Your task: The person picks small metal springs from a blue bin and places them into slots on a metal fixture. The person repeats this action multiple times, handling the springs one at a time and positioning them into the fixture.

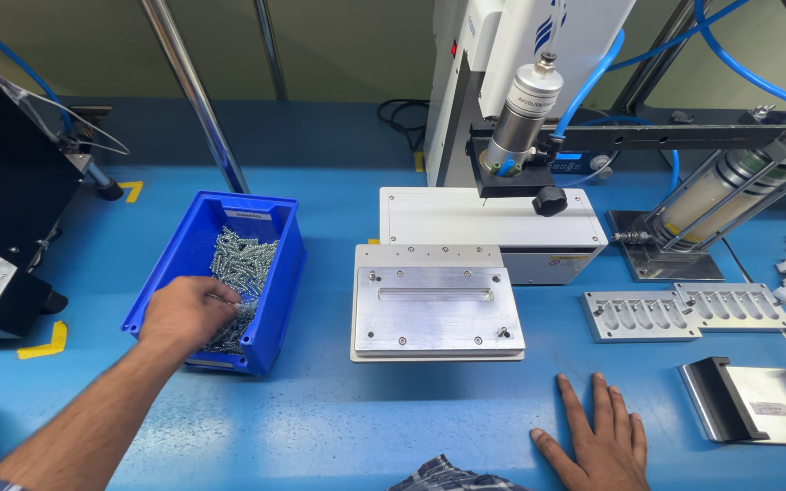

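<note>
The heap of small silver metal screws [240, 264] lies inside the blue plastic bin [277, 300], which stands on the blue table [320, 427] at about 9 o'clock from the middle of the view. The heap stretches along the bin, its long axis running from 1 o'clock down to 7 o'clock. The left hand [188, 312] is reaching into the near end of the bin, and its fingers are curled down among the screws; how tightly they close, or whether they already grip some screws, I cannot tell, because the fingertips are hidden. Most of the heap lies at 1 o'clock from this hand, so the left hand is much the nearer one.

The right hand [600, 441] rests flat on the table at 5 o'clock, fingers spread apart and holding nothing, well apart from the bin. Between the two hands sits a flat aluminium fixture plate [434, 314] with one long slot. Behind it, at 12 o'clock, stands a white press machine [493, 218] with blue air hoses.
</note>
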